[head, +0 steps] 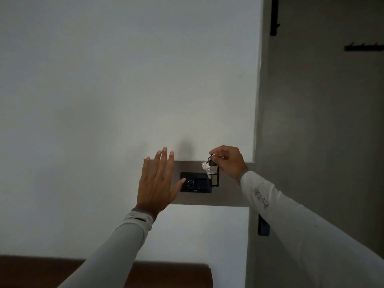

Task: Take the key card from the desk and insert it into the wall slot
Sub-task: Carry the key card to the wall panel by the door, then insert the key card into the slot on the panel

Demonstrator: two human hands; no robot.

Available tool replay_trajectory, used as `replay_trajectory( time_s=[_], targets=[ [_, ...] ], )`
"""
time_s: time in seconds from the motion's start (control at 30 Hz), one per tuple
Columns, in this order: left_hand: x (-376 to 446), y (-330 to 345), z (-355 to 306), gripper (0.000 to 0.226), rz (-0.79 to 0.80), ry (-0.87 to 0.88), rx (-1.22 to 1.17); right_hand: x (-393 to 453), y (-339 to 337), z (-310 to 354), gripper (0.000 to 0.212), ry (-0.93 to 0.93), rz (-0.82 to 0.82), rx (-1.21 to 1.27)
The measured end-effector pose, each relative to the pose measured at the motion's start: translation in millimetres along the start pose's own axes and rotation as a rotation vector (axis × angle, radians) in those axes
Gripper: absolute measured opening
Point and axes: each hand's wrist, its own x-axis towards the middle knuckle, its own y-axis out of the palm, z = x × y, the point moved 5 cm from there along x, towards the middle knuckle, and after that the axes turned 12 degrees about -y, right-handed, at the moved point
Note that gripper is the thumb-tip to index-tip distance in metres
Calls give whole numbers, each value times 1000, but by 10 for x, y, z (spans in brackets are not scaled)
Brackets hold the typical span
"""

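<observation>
A black wall panel [195,182] with a round dial and a dark slot section sits in a grey recess of the white wall. My right hand [228,162] pinches the ring of a key set, from which a dark key card tag [214,177] and a silver key [205,167] hang right at the panel's right end. Whether the tag is inside the slot I cannot tell. My left hand [159,181] is raised flat with fingers spread, just left of the panel, its thumb tip touching the panel's left edge.
A brown wooden surface [170,275] lies at the bottom of the view. To the right of the wall corner is a grey wall with a dark hook rail [363,47] and a small black fitting [263,226] low down.
</observation>
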Motion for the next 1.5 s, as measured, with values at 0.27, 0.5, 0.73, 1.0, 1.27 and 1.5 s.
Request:
replay_trajectory(
  time_s=[0.27, 0.5, 0.73, 1.0, 1.27, 1.5],
  targets=[
    [311, 1091, 22, 84, 26, -25, 72, 769, 343, -967, 12, -22, 26, -20],
    [655, 1956, -194, 79, 22, 52, 63, 1020, 509, -1548, 12, -39, -32, -16],
    [646, 2490, -55, 72, 47, 36, -21, 1053, 634, -1793, 16, -133, -2, -90],
    [637, 2579, -47, 67, 38, 12, -82, 1033, 787, -1821, 17, -303, 141, -349],
    [645, 2544, -38, 69, 83, 19, -63, 786, 785, -1696, 41, -633, 94, -750],
    [645, 2512, -35, 70, 93, 10, -80, 616, 887, -1785, 83, -564, 155, -962]
  ],
)
